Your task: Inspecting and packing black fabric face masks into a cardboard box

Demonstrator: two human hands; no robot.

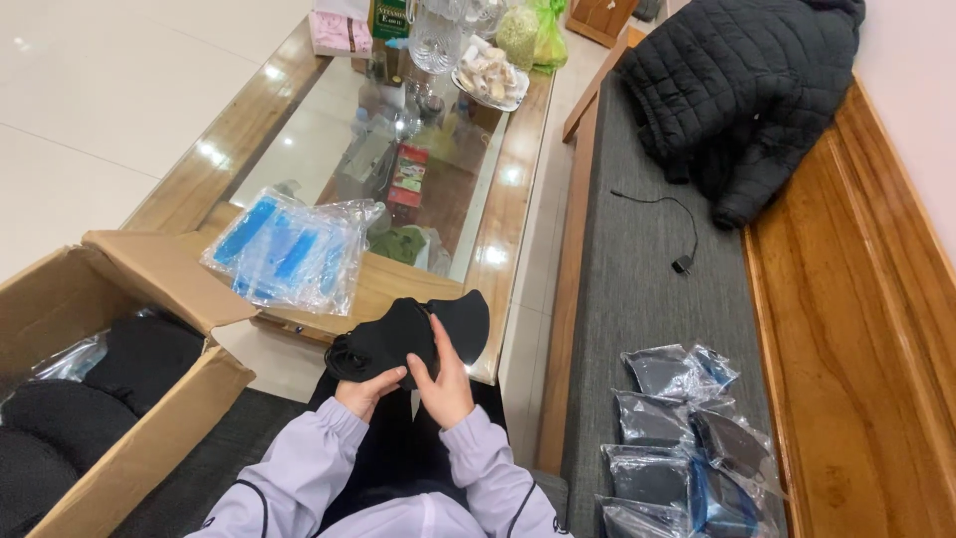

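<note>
Fingers of the left hand and right hand pinch a black mask; clear blue-striped bags lie on the table, bagged masks on the bench

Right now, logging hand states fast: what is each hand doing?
Left hand: closed, gripping the soft black fabric mask from below.
Right hand: closed on the same mask, thumb on top.

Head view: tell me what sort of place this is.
Probably a home living room used for packing. A glass-topped wooden coffee table holds snacks, and a wooden bench has a grey cushion. Both hands, left hand and right hand, hold a black mask beside bagged masks.
</note>
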